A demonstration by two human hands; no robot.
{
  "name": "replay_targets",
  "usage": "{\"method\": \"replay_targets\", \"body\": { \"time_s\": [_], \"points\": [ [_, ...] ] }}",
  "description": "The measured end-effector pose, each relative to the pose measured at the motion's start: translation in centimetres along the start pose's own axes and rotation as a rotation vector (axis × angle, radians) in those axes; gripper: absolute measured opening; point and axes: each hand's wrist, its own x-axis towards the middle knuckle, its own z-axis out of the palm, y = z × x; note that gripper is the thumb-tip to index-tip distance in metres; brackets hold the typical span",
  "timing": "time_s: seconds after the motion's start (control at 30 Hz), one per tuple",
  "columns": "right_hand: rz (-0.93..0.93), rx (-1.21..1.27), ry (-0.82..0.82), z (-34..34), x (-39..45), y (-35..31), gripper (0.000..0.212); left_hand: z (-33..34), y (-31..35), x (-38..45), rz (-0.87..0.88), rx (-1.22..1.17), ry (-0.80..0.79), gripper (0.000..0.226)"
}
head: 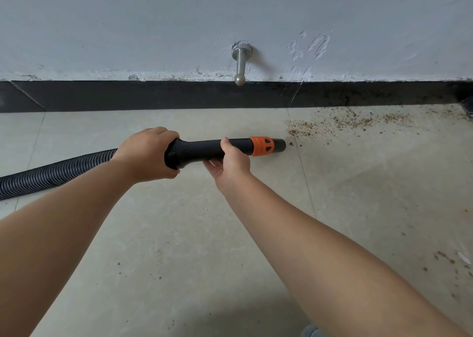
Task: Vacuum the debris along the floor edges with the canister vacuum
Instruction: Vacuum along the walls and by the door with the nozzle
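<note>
Pale tiled floor [179, 247] meeting a black baseboard [153, 96] below a rough white wall [128, 17]. Nearest, two bare forearms reach forward. The left hand [147, 155] wraps the rear collar of the black vacuum nozzle [199, 149], hiding its joint with the ribbed hose [51, 171], which runs off the left edge. The right hand [231, 161] cups the tube from below, thumb on top, fingers mostly hidden. The orange band [261, 146] sits near the tip, just beside brown debris [340, 121] scattered along the baseboard. A metal door stop [240, 63] projects from the wall. A dark object at the right edge is cut off.
</note>
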Motion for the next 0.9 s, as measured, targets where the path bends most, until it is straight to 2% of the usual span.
{"method": "replay_targets", "body": {
  "time_s": [0.4, 0.9],
  "points": [
    [0.017, 0.030, 0.041, -0.7, -0.2, -0.1, 0.050, 0.1, 0.9, 0.0, 0.013, 0.015, -0.038, 0.032],
    [-0.077, 0.079, 0.086, -3.2, 1.1, -2.9, 0.043, 1.5, 5.0, 2.2, 0.027, 0.018, -0.039, 0.034]
  ]
}}
